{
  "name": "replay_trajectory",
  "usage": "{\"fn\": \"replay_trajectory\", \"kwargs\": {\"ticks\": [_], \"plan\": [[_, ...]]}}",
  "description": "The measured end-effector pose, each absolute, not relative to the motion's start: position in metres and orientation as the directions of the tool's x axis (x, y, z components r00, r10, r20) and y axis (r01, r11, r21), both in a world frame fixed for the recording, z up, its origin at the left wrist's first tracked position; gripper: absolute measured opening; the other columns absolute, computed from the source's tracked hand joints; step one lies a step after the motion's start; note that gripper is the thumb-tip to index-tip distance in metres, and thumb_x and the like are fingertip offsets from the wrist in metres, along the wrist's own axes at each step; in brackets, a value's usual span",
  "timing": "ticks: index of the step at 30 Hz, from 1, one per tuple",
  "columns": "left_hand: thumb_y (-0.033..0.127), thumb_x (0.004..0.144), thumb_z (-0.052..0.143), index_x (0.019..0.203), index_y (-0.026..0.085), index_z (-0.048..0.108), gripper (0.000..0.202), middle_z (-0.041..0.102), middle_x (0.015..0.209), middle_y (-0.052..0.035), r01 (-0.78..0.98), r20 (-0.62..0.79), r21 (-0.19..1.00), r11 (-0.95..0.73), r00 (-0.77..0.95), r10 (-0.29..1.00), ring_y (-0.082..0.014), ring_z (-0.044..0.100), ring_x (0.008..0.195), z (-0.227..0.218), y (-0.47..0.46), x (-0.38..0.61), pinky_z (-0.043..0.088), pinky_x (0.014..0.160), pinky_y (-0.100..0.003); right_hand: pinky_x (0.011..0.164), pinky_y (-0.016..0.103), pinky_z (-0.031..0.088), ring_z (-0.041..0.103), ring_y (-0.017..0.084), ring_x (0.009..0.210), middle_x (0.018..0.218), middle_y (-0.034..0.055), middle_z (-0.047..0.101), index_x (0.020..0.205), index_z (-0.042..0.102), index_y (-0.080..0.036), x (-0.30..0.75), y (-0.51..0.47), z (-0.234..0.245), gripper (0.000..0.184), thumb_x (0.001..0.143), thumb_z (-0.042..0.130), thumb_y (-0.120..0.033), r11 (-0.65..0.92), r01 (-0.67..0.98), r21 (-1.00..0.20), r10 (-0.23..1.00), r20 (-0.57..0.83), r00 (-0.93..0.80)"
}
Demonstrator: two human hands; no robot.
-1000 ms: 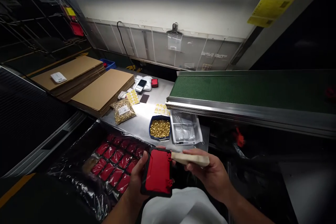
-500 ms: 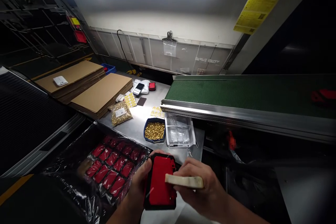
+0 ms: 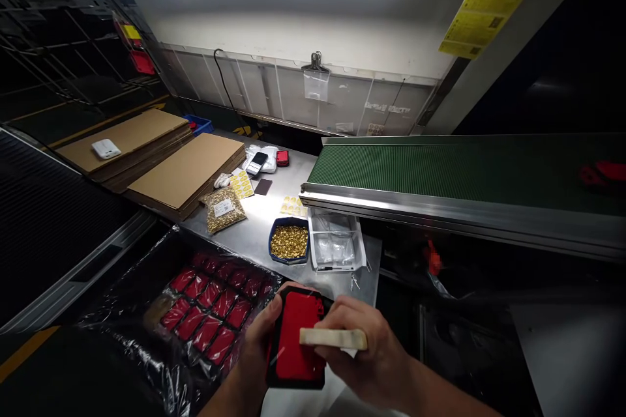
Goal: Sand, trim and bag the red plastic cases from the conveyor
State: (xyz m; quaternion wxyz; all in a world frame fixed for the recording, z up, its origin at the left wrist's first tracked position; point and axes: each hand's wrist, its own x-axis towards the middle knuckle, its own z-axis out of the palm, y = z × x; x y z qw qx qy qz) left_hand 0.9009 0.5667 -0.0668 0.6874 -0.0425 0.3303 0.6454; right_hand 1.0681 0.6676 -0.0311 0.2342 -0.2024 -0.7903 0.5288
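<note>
My left hand is wrapped round a red and black plastic case, held upright over my lap. My right hand grips a flat cream-coloured block and holds it across the right part of the case's red face. Just left of the hands, a black tray lined with clear plastic holds several more red cases.
On the steel table are a blue bowl of small brass parts, a bag of the same parts, a clear plastic tray, yellow sticker sheets, a phone and cardboard stacks. A green conveyor belt runs to the right.
My right hand has brought the cream block from the right of the case onto its red face. The view has shifted slightly; both hands sit lower in it.
</note>
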Motion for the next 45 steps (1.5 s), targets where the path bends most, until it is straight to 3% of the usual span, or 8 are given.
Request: {"fn": "replay_trajectory", "kwargs": {"ticks": [6,10,15,18,22,30,39,45], "plan": [[0.046,0.083,0.069,0.113,0.016,0.068,0.044,0.075,0.095,-0.0106,-0.913,-0.561,0.375,0.160,-0.086,0.824,-0.0297,0.071,0.086,-0.075,0.562,0.895,0.058,0.080,-0.039,0.063,0.027,0.045,0.058,0.014,0.069,0.077,0.0026,0.064,0.090,0.070,-0.020,1.053,0.662,-0.034,0.008,0.087,0.065,-0.026,0.367,0.087,-0.926,0.589,0.159,-0.793],[0.055,0.074,0.074,0.101,0.014,0.073,0.050,0.076,0.087,-0.0124,-0.915,-0.588,0.338,0.221,-0.022,0.808,-0.0321,0.072,0.075,-0.073,0.561,0.893,0.060,0.067,-0.040,0.068,0.029,0.048,0.061,0.016,0.075,0.085,0.0048,0.066,0.093,0.071,-0.019,1.051,0.665,-0.037,0.012,0.087,0.066,-0.029,0.273,0.035,-0.961,0.723,0.181,-0.667],[0.063,0.083,0.059,0.112,0.008,0.070,0.063,0.073,0.104,-0.0192,-0.940,-0.485,0.269,0.212,0.058,0.873,-0.0349,0.072,0.082,-0.071,0.561,0.887,0.061,0.070,-0.043,0.048,0.024,0.041,0.051,0.012,0.054,0.059,-0.0004,0.057,0.076,0.063,-0.015,1.074,0.690,-0.092,0.037,0.077,0.074,-0.051,-0.298,0.064,-0.952,0.905,-0.303,-0.297],[0.059,0.090,0.049,0.116,0.005,0.067,0.063,0.072,0.107,-0.0216,-0.947,-0.419,0.289,0.138,0.004,0.908,-0.0338,0.072,0.089,-0.073,0.560,0.884,0.058,0.082,-0.046,0.037,0.019,0.029,0.042,0.008,0.043,0.051,-0.0019,0.053,0.071,0.058,-0.015,1.085,0.702,-0.156,0.046,0.080,0.066,-0.059,-0.572,0.124,-0.811,0.795,-0.585,-0.164],[0.061,0.091,0.048,0.120,0.004,0.066,0.066,0.071,0.112,-0.0217,-0.951,-0.394,0.277,0.136,0.017,0.919,-0.0354,0.071,0.092,-0.075,0.557,0.881,0.057,0.085,-0.045,0.031,0.017,0.017,0.028,0.004,0.032,0.042,-0.0081,0.040,0.066,0.051,-0.015,1.081,0.704,-0.236,0.043,0.093,0.055,-0.047,-0.774,0.230,-0.589,0.593,-0.803,-0.060],[0.060,0.090,0.050,0.121,0.008,0.065,0.062,0.069,0.117,-0.0216,-0.938,-0.462,0.341,0.064,-0.108,0.880,-0.0403,0.068,0.100,-0.073,0.541,0.882,0.055,0.088,-0.047,0.046,0.017,0.046,0.054,0.006,0.053,0.074,-0.0018,0.062,0.089,0.061,-0.011,1.041,0.719,-0.313,0.022,0.097,0.056,-0.030,-0.885,0.208,-0.416,0.408,-0.909,-0.084],[0.062,0.083,0.060,0.132,0.022,0.050,0.064,0.065,0.123,-0.0171,-0.804,-0.462,0.594,-0.024,-0.366,0.808,-0.0374,0.066,0.106,-0.074,0.526,0.883,0.053,0.093,-0.051,0.052,0.022,0.052,0.061,0.009,0.058,0.081,0.0021,0.067,0.102,0.061,-0.011,1.036,0.722,-0.317,0.038,0.098,0.049,-0.047,-0.896,0.242,-0.371,0.376,-0.926,-0.029],[0.061,0.057,0.085,0.135,0.024,0.046,0.095,0.052,0.137,-0.0141,-0.338,-0.212,0.941,-0.006,-0.605,0.768,-0.0333,0.058,0.114,-0.088,0.528,0.883,0.053,0.092,-0.035,0.049,0.022,0.049,0.064,0.013,0.056,0.081,0.0104,0.071,0.102,0.061,-0.008,1.037,0.702,-0.262,0.047,0.099,0.043,-0.051,-0.909,0.201,-0.365,0.332,-0.926,-0.181]]}}
